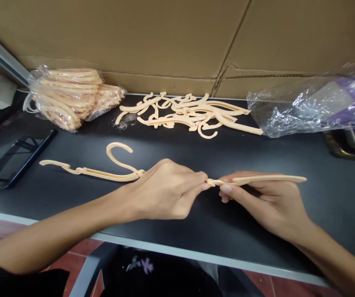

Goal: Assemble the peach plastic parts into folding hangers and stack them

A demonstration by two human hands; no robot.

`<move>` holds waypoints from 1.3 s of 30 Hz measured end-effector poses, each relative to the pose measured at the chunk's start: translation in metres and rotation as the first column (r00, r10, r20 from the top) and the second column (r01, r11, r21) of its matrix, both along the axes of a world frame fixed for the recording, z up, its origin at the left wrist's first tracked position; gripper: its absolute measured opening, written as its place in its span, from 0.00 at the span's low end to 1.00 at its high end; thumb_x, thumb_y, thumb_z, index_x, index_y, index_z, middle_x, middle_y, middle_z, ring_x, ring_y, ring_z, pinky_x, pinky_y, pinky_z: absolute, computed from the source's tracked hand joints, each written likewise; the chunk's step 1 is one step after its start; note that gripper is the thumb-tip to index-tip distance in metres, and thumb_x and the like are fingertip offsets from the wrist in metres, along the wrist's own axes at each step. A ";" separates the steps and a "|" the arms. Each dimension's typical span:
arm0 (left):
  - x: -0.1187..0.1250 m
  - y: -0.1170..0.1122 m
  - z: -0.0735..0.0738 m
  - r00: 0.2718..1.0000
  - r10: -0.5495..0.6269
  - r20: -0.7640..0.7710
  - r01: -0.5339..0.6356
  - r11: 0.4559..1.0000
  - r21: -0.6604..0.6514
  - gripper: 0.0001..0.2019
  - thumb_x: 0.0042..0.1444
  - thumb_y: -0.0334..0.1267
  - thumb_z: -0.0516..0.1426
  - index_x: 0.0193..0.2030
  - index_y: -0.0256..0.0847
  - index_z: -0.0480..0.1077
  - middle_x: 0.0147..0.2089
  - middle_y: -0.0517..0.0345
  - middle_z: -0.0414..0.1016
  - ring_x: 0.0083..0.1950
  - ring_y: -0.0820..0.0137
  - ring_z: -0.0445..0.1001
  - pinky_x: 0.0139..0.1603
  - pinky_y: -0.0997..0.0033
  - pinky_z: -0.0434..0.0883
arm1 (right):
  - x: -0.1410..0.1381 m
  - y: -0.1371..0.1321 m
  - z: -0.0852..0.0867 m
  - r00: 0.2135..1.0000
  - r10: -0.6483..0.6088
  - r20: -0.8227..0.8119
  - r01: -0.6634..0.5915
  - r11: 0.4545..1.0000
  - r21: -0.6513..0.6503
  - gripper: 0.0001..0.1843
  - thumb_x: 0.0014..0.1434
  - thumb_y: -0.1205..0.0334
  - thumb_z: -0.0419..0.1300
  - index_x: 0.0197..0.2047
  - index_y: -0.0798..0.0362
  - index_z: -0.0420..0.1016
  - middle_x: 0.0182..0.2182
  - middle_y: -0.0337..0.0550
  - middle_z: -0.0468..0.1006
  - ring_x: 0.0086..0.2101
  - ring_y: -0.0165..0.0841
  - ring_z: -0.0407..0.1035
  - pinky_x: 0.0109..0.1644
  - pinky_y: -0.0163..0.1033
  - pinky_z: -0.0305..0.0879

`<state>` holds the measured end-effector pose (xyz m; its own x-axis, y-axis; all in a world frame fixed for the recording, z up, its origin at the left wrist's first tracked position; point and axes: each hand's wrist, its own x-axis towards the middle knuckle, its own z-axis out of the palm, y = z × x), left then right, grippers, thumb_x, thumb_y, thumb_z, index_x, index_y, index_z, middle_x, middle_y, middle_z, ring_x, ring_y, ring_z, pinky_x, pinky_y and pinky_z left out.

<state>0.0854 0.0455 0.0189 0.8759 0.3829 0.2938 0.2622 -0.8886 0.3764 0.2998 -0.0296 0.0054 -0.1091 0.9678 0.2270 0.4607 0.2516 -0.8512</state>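
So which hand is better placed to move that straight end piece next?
Probably the right hand: it pinches the straight end piece, while the left hand grips the hanger nearer its hook.

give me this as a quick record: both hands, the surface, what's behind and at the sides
left hand: closed over a hooked, jointed cream plastic hanger
right hand: pinching a slender cream plastic section
join between hanger and section: cannot tell, left hand covers it
surface: black tabletop
behind: loose pile of curved cream plastic parts, brown cardboard
left side: clear plastic bag of cream pieces, flat dark glossy slab
right side: crumpled clear plastic wrap
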 end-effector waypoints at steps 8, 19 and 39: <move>0.002 -0.001 0.006 0.997 0.055 0.050 -0.053 0.997 -0.054 0.18 0.66 0.31 0.51 0.24 0.37 0.69 0.20 0.63 0.64 0.20 0.76 0.59 0.24 0.70 0.55 | -0.003 0.003 0.005 0.998 -0.005 -0.066 -0.003 0.993 -0.116 0.13 0.62 0.55 0.62 0.27 0.47 0.79 0.23 0.37 0.79 0.25 0.30 0.73 0.31 0.35 0.71; 0.004 0.004 -0.002 0.978 0.119 0.173 -0.141 0.983 0.121 0.13 0.66 0.32 0.52 0.53 0.33 0.72 0.46 0.47 0.79 0.44 0.65 0.78 0.46 0.67 0.74 | 0.016 0.018 -0.004 0.958 -0.124 -0.260 0.041 0.953 -0.301 0.19 0.56 0.47 0.68 0.25 0.55 0.79 0.21 0.43 0.77 0.22 0.27 0.68 0.24 0.32 0.62; -0.141 0.002 -0.024 0.667 0.738 -0.104 -0.700 0.668 0.252 0.21 0.68 0.48 0.48 0.60 0.43 0.72 0.54 0.45 0.70 0.52 0.57 0.70 0.58 0.52 0.68 | 0.030 0.016 0.018 0.921 0.105 0.375 0.165 0.768 -0.619 0.14 0.57 0.55 0.52 0.22 0.51 0.63 0.17 0.37 0.68 0.14 0.26 0.57 0.17 0.34 0.46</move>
